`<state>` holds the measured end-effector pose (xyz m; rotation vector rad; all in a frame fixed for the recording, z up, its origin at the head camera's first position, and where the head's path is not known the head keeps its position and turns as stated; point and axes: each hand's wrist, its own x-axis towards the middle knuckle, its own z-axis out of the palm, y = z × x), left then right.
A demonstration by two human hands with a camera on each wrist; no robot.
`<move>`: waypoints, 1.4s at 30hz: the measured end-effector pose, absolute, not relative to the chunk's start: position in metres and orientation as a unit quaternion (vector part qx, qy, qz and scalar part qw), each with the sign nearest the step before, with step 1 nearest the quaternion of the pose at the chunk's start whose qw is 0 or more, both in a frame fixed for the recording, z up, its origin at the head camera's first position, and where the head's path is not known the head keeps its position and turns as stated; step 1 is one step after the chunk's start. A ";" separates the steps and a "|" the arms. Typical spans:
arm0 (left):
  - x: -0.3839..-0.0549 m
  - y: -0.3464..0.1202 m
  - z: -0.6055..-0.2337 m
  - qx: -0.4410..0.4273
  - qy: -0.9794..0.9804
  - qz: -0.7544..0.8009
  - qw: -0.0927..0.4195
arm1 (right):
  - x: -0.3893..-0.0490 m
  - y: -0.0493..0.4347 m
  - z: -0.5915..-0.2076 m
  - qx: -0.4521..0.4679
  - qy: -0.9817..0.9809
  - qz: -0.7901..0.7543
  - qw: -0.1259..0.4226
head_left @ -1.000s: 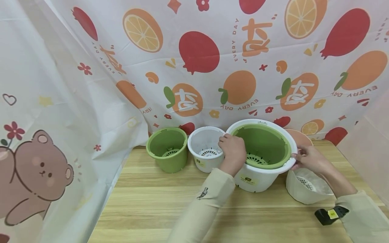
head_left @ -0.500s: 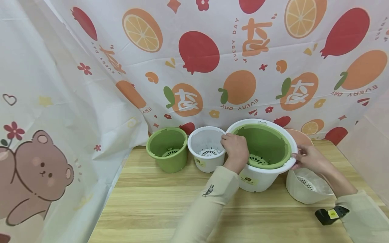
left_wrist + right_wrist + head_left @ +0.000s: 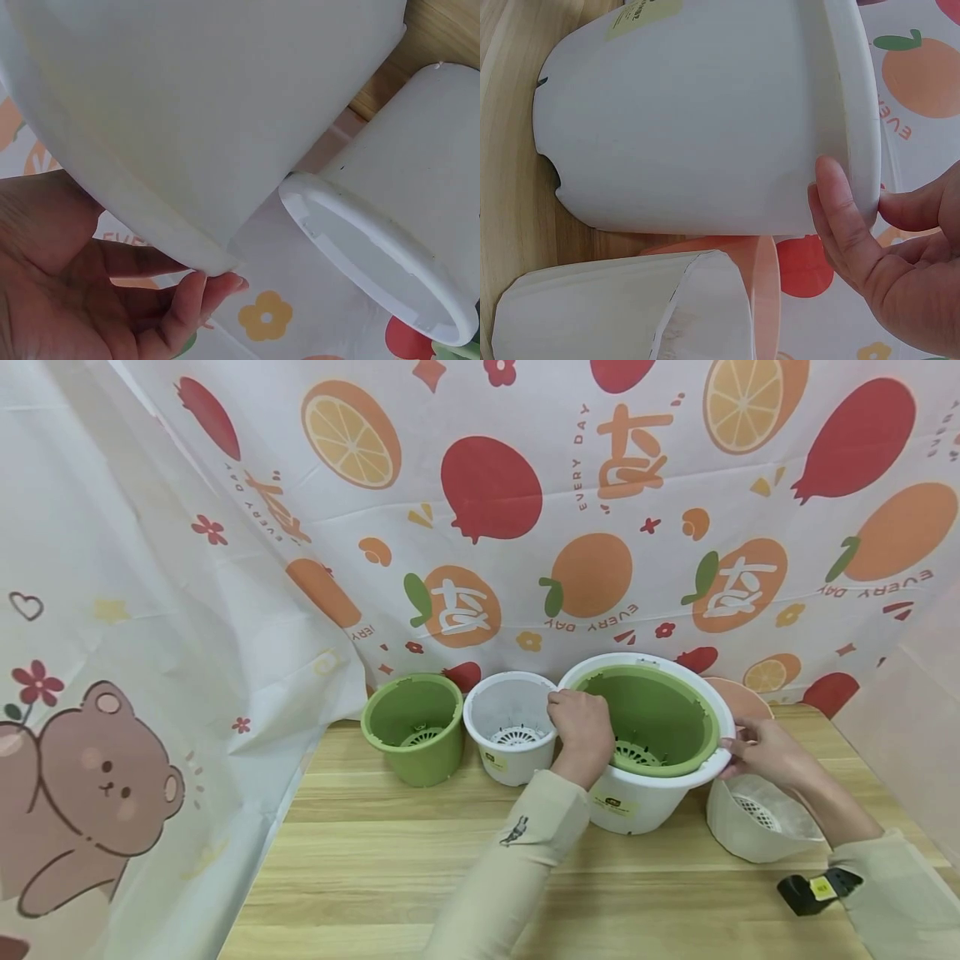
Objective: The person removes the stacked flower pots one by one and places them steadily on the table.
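Note:
A large white flower pot (image 3: 637,810) stands on the wooden table with a green pot (image 3: 652,706) nested inside it. On the white pot's left rim, my left hand (image 3: 583,727) holds on with curled fingers; the left wrist view shows the fingertips (image 3: 229,285) right at the rim. My right hand (image 3: 772,758) pinches the opposite rim. In the right wrist view its fingers (image 3: 840,210) lie along the outer wall below the rim, the thumb on the rim's other side. A yellowish label marks the white pot's front.
Left of the large pot stand a smaller white pot (image 3: 517,764) and a small green pot (image 3: 423,767). To the right, a cream pot (image 3: 742,839) stands in front of an orange pot (image 3: 735,695). A fruit-patterned cloth (image 3: 360,568) hangs close behind the pots.
My left hand has shifted slightly to the right at the large white pot's left rim. My right hand and the pots stay where they were.

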<state>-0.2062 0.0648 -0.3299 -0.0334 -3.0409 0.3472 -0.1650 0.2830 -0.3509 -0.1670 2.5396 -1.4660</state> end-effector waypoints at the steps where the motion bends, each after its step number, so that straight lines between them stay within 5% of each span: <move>1: -0.206 0.065 -0.330 -0.011 -0.993 0.114 0.041 | -0.165 0.283 -0.351 -0.055 0.861 -0.496 0.103; 42: -0.208 0.064 -0.333 -0.015 -0.991 0.123 0.057 | -0.165 0.283 -0.351 -0.051 0.860 -0.495 0.109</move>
